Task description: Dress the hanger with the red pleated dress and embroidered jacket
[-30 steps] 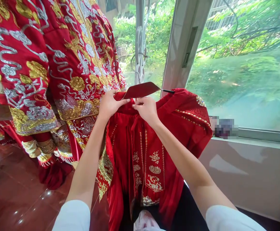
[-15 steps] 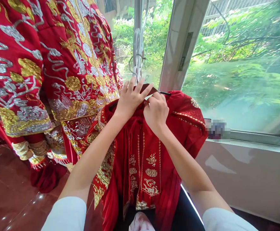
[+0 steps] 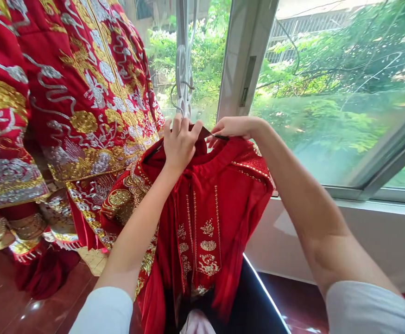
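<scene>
A red embroidered garment point(image 3: 207, 199) with gold beading hangs on a clothes hanger point(image 3: 220, 137) in front of me. The hanger's metal hook point(image 3: 173, 97) shows above the neckline, and a black end of it pokes out at the right. My left hand point(image 3: 180, 143) is closed over the dark red collar point(image 3: 199, 147), fingers curled over its top. At the back of the right shoulder, my right hand point(image 3: 235, 127) bends down with its fingertips on the neckline cloth beside the hanger. Those fingertips are partly hidden behind the fabric.
Larger red costumes point(image 3: 84, 93) with gold and silver embroidery hang close on the left, above a dark red tiled floor point(image 3: 60, 306). Sliding windows point(image 3: 327, 116) and a white sill point(image 3: 390, 206) stand on the right. A white scrolled metal post point(image 3: 182, 60) rises behind the hook.
My right hand has moved from the front of the neckline to the back of the right shoulder, its elbow swinging outward. My left hand stays at the collar. The view has shifted right.
</scene>
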The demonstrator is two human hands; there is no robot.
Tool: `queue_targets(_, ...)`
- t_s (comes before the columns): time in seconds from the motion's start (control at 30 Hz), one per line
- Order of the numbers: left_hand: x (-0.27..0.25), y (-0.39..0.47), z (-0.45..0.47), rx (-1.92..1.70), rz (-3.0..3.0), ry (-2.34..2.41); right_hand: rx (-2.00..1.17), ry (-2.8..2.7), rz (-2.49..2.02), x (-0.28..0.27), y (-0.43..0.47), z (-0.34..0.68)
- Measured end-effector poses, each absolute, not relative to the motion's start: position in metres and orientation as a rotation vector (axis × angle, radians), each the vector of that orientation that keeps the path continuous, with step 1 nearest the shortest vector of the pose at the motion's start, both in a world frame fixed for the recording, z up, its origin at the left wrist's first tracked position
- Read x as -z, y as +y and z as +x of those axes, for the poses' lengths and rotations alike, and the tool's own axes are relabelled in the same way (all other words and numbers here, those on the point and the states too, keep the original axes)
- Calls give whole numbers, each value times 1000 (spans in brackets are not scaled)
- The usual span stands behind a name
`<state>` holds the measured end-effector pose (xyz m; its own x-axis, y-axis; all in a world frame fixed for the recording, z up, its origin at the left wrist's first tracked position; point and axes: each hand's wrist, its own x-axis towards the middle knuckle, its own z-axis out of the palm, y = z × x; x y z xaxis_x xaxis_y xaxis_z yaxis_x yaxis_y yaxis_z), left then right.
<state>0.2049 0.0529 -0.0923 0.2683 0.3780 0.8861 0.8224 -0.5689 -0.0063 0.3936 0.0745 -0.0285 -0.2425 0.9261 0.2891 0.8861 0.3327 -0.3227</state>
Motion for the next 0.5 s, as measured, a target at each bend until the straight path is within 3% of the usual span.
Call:
queue_targets(0.17,97,56,207,1325,-2053,-1100,-453,-2187,-1785,21,85,380)
queue_targets(0.5,97,47,197,1291,-2123,-1116,-266,-2177,-1470,47,84,369)
